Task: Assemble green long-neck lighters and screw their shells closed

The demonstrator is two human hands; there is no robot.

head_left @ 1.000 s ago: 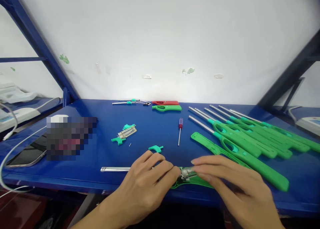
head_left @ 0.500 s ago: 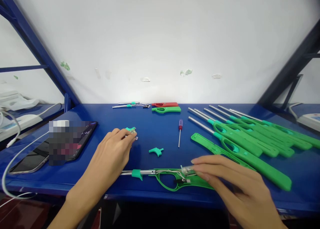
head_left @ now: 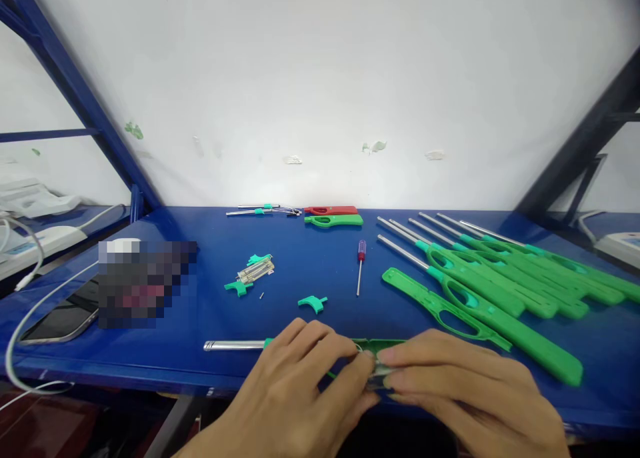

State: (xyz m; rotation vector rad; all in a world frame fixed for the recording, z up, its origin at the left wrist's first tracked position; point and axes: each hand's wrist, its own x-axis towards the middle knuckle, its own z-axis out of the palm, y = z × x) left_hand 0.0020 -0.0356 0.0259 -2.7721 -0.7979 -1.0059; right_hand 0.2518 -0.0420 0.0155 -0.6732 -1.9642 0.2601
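Observation:
At the table's front edge lies an opened long-necked lighter, its metal tube (head_left: 235,345) pointing left and its green half shell (head_left: 383,343) largely covered by my hands. My right hand (head_left: 465,385) pinches a small clear plastic part (head_left: 380,371) over the shell. The left hand (head_left: 300,385) is closed, its thumb and fingertips meeting the near end of that same part. Wires inside the shell are mostly hidden. Just beyond my hands is a teal trigger (head_left: 314,303). Farther left, another teal trigger (head_left: 239,287) lies by a cluster of clear pieces (head_left: 256,270) and a tiny pin (head_left: 262,296).
A purple-handled screwdriver (head_left: 361,250) lies mid-table. Several green long-necked lighters (head_left: 510,311) fan out on the right, beside a loose half shell (head_left: 445,311). Red (head_left: 333,211) and green (head_left: 335,221) casings sit at the back. Phones (head_left: 65,315) and a cable (head_left: 25,311) occupy the left.
My left hand has left the cluster of clear pieces and come right and nearer, joining the right hand at the clear plastic part. The right hand has moved slightly nearer.

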